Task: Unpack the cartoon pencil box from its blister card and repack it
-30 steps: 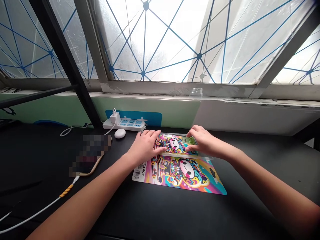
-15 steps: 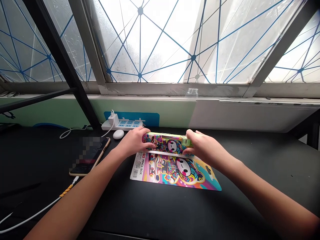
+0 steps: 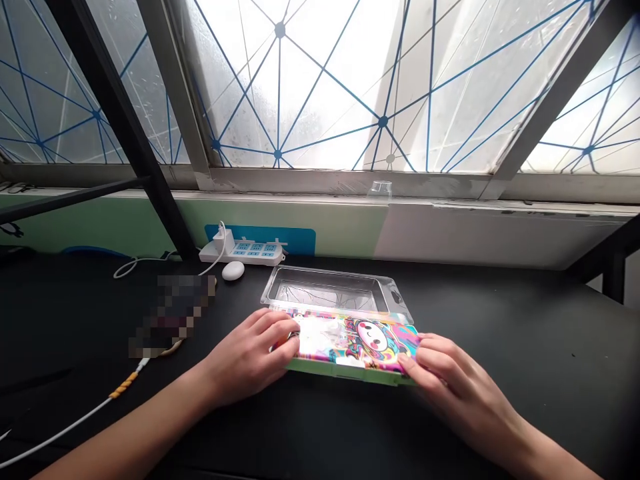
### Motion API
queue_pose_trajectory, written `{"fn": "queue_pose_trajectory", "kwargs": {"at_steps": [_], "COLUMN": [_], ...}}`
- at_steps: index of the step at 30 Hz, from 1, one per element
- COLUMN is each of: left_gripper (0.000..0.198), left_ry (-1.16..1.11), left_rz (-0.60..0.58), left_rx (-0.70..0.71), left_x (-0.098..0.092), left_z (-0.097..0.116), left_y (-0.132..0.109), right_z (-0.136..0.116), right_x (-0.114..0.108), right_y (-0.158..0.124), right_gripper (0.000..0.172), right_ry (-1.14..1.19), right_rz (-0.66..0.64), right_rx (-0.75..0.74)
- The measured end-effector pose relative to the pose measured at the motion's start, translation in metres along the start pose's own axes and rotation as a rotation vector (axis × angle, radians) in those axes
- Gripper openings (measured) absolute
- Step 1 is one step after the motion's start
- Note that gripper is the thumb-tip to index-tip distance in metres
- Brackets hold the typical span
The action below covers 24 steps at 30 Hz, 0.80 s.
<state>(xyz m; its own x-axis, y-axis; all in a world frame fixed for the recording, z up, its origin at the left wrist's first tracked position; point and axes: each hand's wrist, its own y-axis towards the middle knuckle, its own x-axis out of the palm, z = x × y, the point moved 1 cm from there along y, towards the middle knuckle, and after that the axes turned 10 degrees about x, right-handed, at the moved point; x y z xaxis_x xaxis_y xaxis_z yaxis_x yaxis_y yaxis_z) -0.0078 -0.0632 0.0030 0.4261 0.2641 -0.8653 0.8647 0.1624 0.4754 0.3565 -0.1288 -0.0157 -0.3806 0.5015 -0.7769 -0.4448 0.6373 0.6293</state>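
A pencil box with a colourful cartoon lid and a green side lies between my two hands, its green edge facing me. My left hand grips its left end, thumb at the front and fingers over the top. At the right end, my right hand pinches the corner between thumb and fingers. Glare whitens part of the lid. Just behind the box rests a clear plastic shell, its front edge meeting or passing under the box; I cannot tell which. The printed backing card cannot be made out clearly.
To the left lies a blurred-out phone on a white charging cable. A white power strip and a small white rounded object sit near the wall. A black metal frame post slants down at the left, before the window.
The pencil box has come toward me and tipped from standing on its long edge to lid up. Both hands moved nearer with it. The clear shell behind now shows; the card is mostly covered.
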Motion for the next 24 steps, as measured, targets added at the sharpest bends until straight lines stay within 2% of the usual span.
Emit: {"fn": "queue_pose_trajectory", "kwargs": {"at_steps": [2,5,9,11,15,19,21,24], "left_gripper": [0.036,0.040,0.050,0.053,0.062,0.069,0.070,0.071], "left_ry": [-0.075,-0.245,-0.418,-0.451,-0.475,-0.489,-0.495,-0.510], "left_rz": [-0.022,-0.011,-0.018,-0.031,-0.040,-0.019,-0.001,0.016], "left_rx": [-0.034,-0.179,-0.386,-0.446,-0.532,-0.568,-0.583,-0.597], "left_x": [0.006,0.013,0.019,0.021,0.023,0.023,0.023,0.024], "left_z": [0.000,-0.005,-0.010,-0.012,-0.016,-0.018,-0.019,-0.019], "left_y": [-0.008,-0.014,-0.018,-0.018,-0.016,-0.013,-0.012,-0.012], "right_z": [0.002,0.009,0.019,0.023,0.031,0.042,0.048,0.058], "right_x": [0.003,0.005,0.010,0.013,0.013,0.005,0.002,0.003], "right_y": [-0.009,-0.011,-0.008,-0.006,0.003,0.023,0.032,0.040], "right_gripper": [0.046,0.039,0.055,0.059,0.060,0.063,0.064,0.059], "right_ry": [0.055,0.172,0.278,0.311,0.401,0.495,0.526,0.627], "right_rz": [-0.046,-0.105,-0.274,-0.337,-0.354,-0.475,-0.518,-0.505], "right_rx": [0.023,0.140,0.380,0.436,0.446,0.438,0.472,0.598]}}
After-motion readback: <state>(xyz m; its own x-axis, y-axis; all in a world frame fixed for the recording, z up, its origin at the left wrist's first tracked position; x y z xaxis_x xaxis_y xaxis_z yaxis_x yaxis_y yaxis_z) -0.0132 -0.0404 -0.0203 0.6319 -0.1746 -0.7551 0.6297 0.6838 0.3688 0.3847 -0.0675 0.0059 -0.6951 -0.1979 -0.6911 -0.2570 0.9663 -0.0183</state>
